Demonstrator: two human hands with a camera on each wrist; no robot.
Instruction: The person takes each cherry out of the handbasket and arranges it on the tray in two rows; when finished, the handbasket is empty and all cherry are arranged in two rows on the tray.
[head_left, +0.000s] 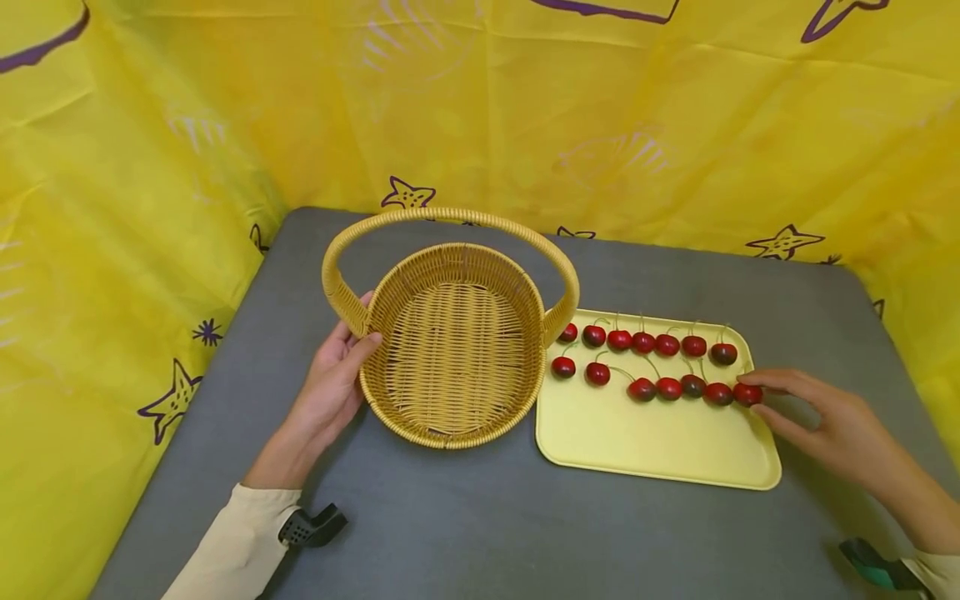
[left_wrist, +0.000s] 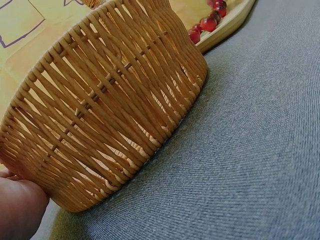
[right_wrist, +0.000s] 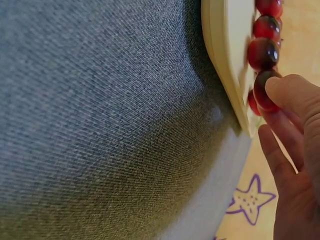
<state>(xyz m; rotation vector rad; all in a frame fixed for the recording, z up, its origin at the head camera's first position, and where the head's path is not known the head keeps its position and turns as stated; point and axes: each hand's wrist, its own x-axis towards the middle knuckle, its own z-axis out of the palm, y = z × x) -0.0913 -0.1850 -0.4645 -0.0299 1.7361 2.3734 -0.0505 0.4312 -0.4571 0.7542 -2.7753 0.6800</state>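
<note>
A round wicker basket (head_left: 454,440) with a tall arched handle stands on the grey table, and nothing lies inside it. My left hand (head_left: 333,379) grips its left side by the foot of the handle, thumb over the rim. In the left wrist view the woven wall (left_wrist: 115,95) hides most of that hand. To the right, two rows of red cherries with stems lie on a pale yellow tray (head_left: 660,446). My right hand (head_left: 828,417) pinches the cherry (head_left: 747,394) at the right end of the nearer row. The right wrist view shows the thumb against this dark red cherry (right_wrist: 265,92).
The tray's left edge lies close beside the basket, whose handle overhangs its upper left corner. A yellow patterned cloth (head_left: 487,108) hangs behind and at the sides of the grey tabletop (head_left: 465,525).
</note>
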